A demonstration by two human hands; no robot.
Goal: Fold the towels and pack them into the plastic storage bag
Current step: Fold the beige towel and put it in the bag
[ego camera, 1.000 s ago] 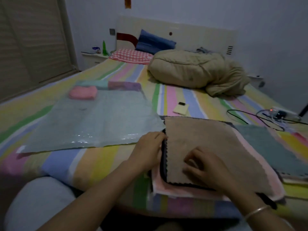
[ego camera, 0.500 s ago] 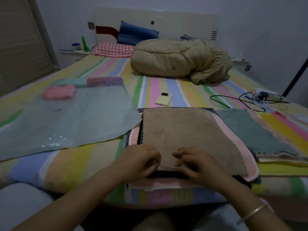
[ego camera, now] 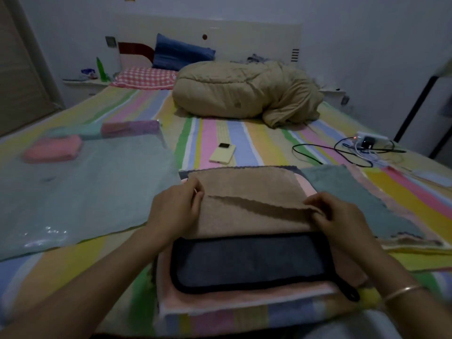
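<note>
A tan towel (ego camera: pixel 247 187) lies on top of a stack at the bed's near edge, its near half lifted and folded away from me. My left hand (ego camera: pixel 178 211) pinches its left near corner and my right hand (ego camera: pixel 337 218) pinches its right near corner. Under it show a dark grey towel with black trim (ego camera: pixel 249 263) and a pink towel (ego camera: pixel 244 299). The clear plastic storage bag (ego camera: pixel 80 192) lies flat to the left, with folded pink (ego camera: pixel 52 149), teal (ego camera: pixel 80 133) and purple-pink (ego camera: pixel 130 127) towels at its far end.
A grey-green towel (ego camera: pixel 352 192) on more towels lies to the right. A yellow phone (ego camera: pixel 222 156) rests beyond the stack. A power strip with cables (ego camera: pixel 367 143) sits far right. A rolled beige quilt (ego camera: pixel 244 94) and pillows (ego camera: pixel 146 78) fill the bed's head.
Both hands have taken the tan towel's near edge, moved apart to its corners and lifted it away from me. This uncovers the dark grey towel beneath.
</note>
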